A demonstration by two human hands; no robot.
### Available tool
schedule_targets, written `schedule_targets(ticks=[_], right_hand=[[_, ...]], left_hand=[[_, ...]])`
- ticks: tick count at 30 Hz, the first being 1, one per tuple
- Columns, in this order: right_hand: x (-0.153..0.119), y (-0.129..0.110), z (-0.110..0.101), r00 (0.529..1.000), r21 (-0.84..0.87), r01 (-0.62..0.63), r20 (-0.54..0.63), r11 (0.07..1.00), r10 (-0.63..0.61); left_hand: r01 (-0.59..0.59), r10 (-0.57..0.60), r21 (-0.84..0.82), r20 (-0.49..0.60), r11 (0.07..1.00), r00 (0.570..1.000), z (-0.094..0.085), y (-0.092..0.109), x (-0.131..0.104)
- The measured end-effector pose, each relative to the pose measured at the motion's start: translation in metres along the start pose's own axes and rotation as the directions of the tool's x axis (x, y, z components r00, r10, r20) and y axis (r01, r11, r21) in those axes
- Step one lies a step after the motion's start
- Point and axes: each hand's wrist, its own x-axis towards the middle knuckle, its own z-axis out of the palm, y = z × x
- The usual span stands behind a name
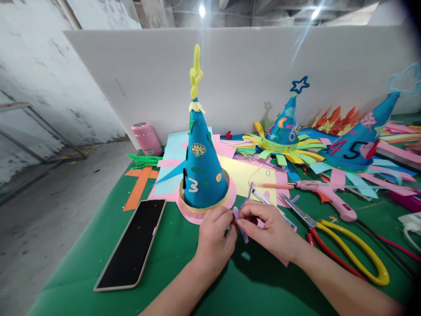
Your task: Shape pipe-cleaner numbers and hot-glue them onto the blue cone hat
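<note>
Between my two hands is a thin purple pipe cleaner, bent, with one end rising past my right fingers. My left hand pinches it near the middle. My right hand grips it between thumb and forefinger. Just beyond the hands stands a blue paper cone hat with a pink brim, stickers and a white curved mark low on its front. A twisted yellow pipe cleaner tops the cone. Behind my right hand lies a white marker, partly hidden.
On the green table lie a phone, scissors and a pink glue gun. Two more cone hats stand at right among paper strips. A pink bottle is near the white panel.
</note>
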Motion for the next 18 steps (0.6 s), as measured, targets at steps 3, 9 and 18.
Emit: schedule_targets(ticks=[3,9,18], right_hand=[[-0.001,-0.001,-0.001,1.0,-0.018,0.005,-0.01,1.0,-0.006],[-0.001,0.001,-0.008,0.977,0.012,-0.005,-0.215,1.0,0.008],[0.001,0.009,-0.049,0.805,0.068,-0.038,-0.589,0.997,0.071]], left_hand=[[0.035,-0.036,-0.062,-0.015,0.997,0.999,0.0,0.0,0.0],[0.243,-0.232,-0.32,0.072,0.916,0.97,-0.003,0.001,0.005],[0.579,-0.451,-0.621,0.373,0.529,0.811,-0.001,0.0,0.009]])
